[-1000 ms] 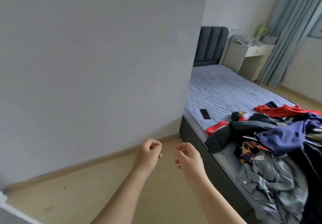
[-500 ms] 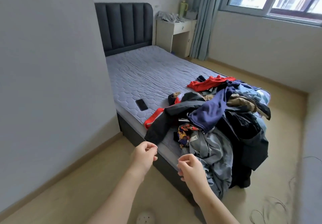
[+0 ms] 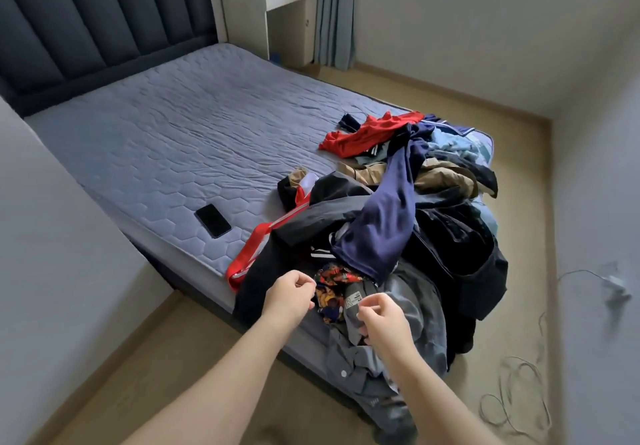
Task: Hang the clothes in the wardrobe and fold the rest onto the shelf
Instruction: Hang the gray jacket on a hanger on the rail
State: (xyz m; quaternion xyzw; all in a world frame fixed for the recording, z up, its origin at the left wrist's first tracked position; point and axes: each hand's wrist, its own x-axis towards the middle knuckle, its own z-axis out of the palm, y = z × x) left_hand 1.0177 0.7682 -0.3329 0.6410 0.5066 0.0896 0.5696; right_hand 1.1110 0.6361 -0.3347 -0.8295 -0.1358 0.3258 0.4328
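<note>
A small pale neck label (image 3: 354,299) sewn inside the collar of the grey shirt (image 3: 415,309) bears one large letter that reads as "R". The finer print beneath it is too small to read. No other writing is legible.

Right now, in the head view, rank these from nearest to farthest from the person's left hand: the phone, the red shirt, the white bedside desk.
1. Phone: on the mattress, up-left of the left hand.
2. Red shirt: far edge of the clothes pile.
3. White bedside desk: beside the headboard, by the curtain.
</note>
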